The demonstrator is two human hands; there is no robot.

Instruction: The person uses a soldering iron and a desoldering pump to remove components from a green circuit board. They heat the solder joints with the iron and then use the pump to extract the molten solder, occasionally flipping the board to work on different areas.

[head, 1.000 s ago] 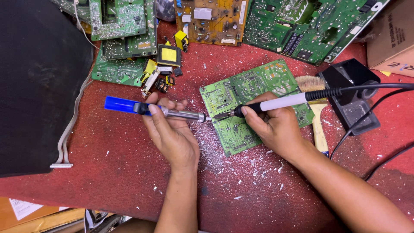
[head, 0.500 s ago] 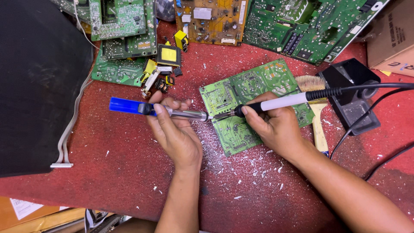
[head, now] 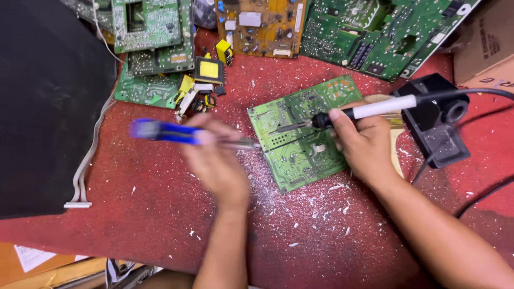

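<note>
A green circuit board [head: 308, 134] lies tilted on the red mat. My right hand [head: 361, 142] grips a soldering iron [head: 353, 113] with a white and black handle, its tip resting on the board's left-middle area. My left hand [head: 214, 160], blurred by motion, holds a blue desoldering pump [head: 176, 134] lying sideways, its metal nozzle just at the board's left edge. A cord runs from the iron to the right.
A black soldering iron stand [head: 439, 120] sits right of the board. Several green and orange circuit boards [head: 257, 21] and loose yellow components [head: 206, 72] line the far edge. A large black panel [head: 48, 101] covers the left. White solder flecks litter the red mat [head: 134, 214]. A cardboard box [head: 487, 48] is far right.
My left hand has drawn the blue pump slightly left and down, so its nozzle now sits at the board's edge. The right hand and iron stay on the board.
</note>
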